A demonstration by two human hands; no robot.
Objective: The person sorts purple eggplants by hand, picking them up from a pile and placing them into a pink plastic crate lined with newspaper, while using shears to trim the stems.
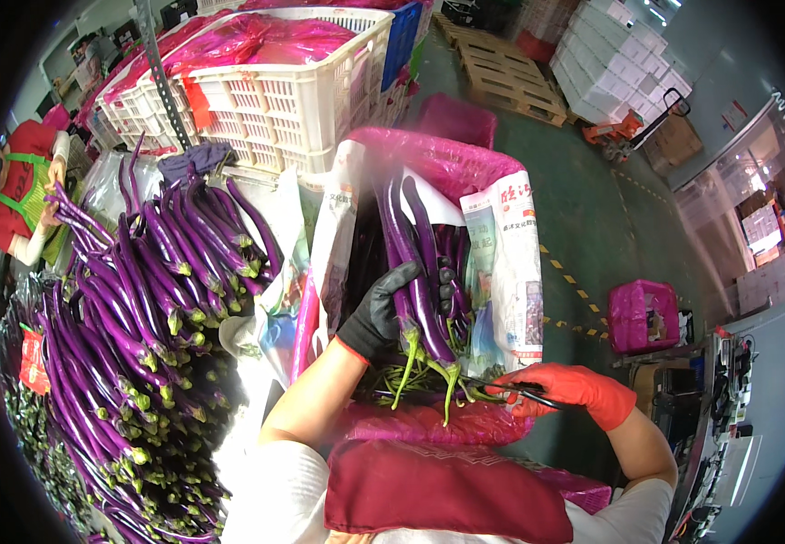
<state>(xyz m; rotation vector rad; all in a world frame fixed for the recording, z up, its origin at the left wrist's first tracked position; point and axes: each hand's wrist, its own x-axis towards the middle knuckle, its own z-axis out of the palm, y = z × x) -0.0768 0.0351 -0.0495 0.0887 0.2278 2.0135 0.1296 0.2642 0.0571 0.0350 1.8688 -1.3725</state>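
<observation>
My left hand (392, 299), in a black glove with a red cuff, grips a few long purple eggplants (425, 299) with their green stems towards me. They are over a crate lined with pink plastic film (433, 149) and sheets of newspaper (515, 272). My right hand (556, 387), in a red rubber glove, holds dark-handled scissors (535, 396). The scissor blades point left at the stems (450, 374); whether they touch one cannot be told. Below, cut or loose green stems (399, 377) and darker eggplants (457, 272) show inside the crate.
A large heap of eggplants (141, 292) is on my left. Beyond it a co-worker (29, 190) in a green apron holds eggplants. White plastic crates (263, 102) stand ahead. Right are wooden pallets (508, 68), an orange pallet jack (613, 132), a pink-lined bin (644, 316) and a cluttered shelf (712, 408).
</observation>
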